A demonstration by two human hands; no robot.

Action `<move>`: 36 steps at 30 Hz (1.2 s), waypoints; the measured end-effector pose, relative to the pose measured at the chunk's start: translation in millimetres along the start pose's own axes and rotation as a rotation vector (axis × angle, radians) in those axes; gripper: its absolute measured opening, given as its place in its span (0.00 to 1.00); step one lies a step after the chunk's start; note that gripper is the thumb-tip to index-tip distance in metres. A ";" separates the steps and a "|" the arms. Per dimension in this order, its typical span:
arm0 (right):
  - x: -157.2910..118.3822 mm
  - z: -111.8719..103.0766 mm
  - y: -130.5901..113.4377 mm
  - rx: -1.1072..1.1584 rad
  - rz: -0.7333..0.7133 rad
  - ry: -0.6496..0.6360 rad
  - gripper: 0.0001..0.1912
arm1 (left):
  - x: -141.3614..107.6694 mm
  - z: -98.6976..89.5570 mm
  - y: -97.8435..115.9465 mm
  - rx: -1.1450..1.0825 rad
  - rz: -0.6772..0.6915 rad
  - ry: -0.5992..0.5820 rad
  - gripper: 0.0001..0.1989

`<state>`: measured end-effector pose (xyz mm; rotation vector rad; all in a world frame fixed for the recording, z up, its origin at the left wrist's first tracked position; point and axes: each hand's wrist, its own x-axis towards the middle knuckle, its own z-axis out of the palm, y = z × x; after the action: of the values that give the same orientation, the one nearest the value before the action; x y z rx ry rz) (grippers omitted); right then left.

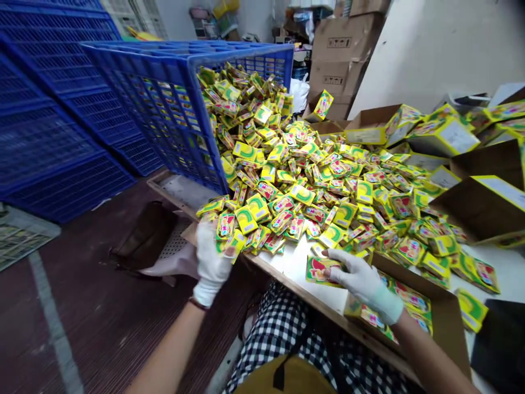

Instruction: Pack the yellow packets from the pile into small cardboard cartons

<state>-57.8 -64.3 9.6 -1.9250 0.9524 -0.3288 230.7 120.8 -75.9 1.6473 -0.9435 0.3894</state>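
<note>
A large heap of small yellow-and-green boxes [303,194] with red print covers the table. My left hand [211,260], in a white glove with bare fingertips, is at the table's front edge, its thumb and fingers closed on a small yellow box [237,241]. Its fingers are partly blurred. My right hand [359,279], gloved the same way, grips the right end of a green, yellow and red box [319,270] just above the white tabletop. Below my right wrist is an open cardboard carton [445,312] with several of the same boxes laid inside.
A blue plastic crate [164,109] lies on its side at the left, with boxes spilling from its mouth. More blue crates [49,109] are stacked beyond it. Open display cartons [484,210] crowd the right side. A stool [172,257] stands on the floor. Brown cartons [336,60] rise behind.
</note>
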 end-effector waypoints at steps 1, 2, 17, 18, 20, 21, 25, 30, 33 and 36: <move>-5.0 11.2 6.4 0.031 0.020 0.035 0.28 | -0.3 -8.7 -29.3 0.066 -0.053 0.059 0.43; -9.7 22.2 13.4 0.075 0.049 0.045 0.29 | -1.6 -11.6 -54.5 0.107 -0.114 0.061 0.42; -14.2 90.4 76.8 -0.487 -0.087 0.163 0.23 | 14.6 147.9 18.9 0.206 -0.192 -0.483 0.29; -14.9 89.2 78.7 -0.542 -0.081 0.127 0.22 | 13.4 146.9 19.7 0.161 -0.179 -0.504 0.26; -19.1 85.1 84.9 -0.609 -0.086 0.105 0.21 | 11.6 139.3 18.0 0.068 -0.169 -0.459 0.22; -22.6 82.8 89.0 -0.616 -0.105 0.120 0.21 | 11.5 134.0 16.5 0.027 -0.191 -0.408 0.20; -38.0 76.2 103.6 -0.518 -0.165 0.225 0.23 | 16.6 120.4 16.5 -0.059 -0.330 -0.350 0.16; -41.4 80.0 107.5 -0.413 -0.094 0.304 0.24 | 19.5 129.7 24.1 -0.053 -0.431 -0.599 0.13; -38.4 84.8 112.5 -0.378 -0.097 0.332 0.24 | 19.5 126.1 20.4 -0.076 -0.473 -0.578 0.10; -38.7 87.0 116.3 -0.354 -0.166 0.370 0.21 | 22.4 109.5 18.7 -0.162 -0.532 -0.524 0.16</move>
<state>-90.0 -12.3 -127.6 -2.3236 1.1510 -0.6681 206.3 10.3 -81.4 1.8015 -0.8353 -0.4895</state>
